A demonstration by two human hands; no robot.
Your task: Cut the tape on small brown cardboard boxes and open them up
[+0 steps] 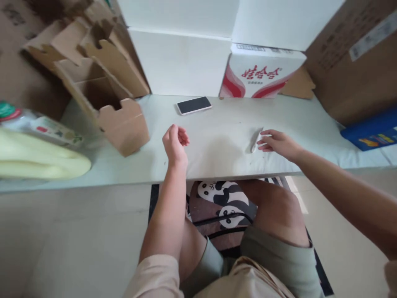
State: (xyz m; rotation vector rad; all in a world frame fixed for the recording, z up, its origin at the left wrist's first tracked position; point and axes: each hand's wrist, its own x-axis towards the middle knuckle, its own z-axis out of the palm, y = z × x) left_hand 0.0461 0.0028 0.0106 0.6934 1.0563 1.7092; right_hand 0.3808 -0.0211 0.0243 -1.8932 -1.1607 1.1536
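My left hand (176,142) is above the pale tabletop, fingers curled loosely inward and the thumb on top; nothing shows in it. In front of it lies a phone (194,106) with a dark screen and a light edge. To the right, my right hand (276,143) reaches in from the side with its fingers stretched out. Its fingertips are beside a slim white object (256,141), close enough that I cannot tell whether they touch. That object is thin and lengthwise to me, its kind too blurred to name.
Open brown cardboard boxes (124,124) stand at the left, beside a pale yellow object (43,159) and a bottle (46,124). White boxes (180,62) and a red-and-white carton (260,74) line the back. A blue box (372,130) lies at the right.
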